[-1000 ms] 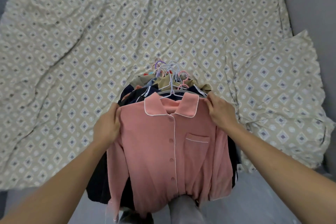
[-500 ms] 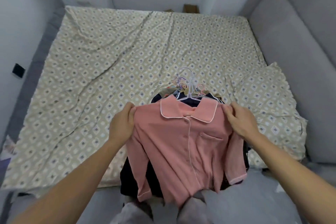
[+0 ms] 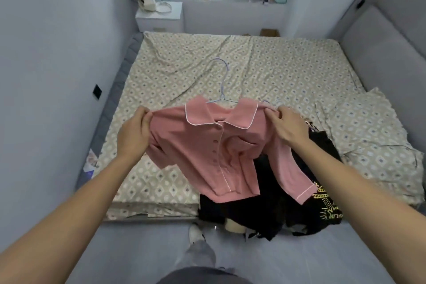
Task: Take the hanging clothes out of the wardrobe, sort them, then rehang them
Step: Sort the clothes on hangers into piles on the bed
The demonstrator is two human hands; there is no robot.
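Note:
A pink button-up shirt point(image 3: 221, 152) with white piping hangs in the air on a pale lilac hanger point(image 3: 221, 80), its hook sticking up above the collar. My left hand point(image 3: 133, 132) grips the shirt's left shoulder and my right hand point(image 3: 288, 125) grips its right shoulder. Below and to the right, a pile of dark clothes point(image 3: 306, 205) on hangers lies at the near edge of the bed point(image 3: 265, 69), one piece showing a yellow print.
The bed has a beige diamond-pattern sheet and a matching pillow point(image 3: 373, 136) at the right. A grey padded headboard point(image 3: 378, 37) stands on the right, a white nightstand point(image 3: 159, 18) at the far left corner. Grey floor and my legs are below.
I have lifted the pink shirt up and left off the pile of hangered clothes, which now lies uncovered on the bed edge. The view has tilted up to show the room.

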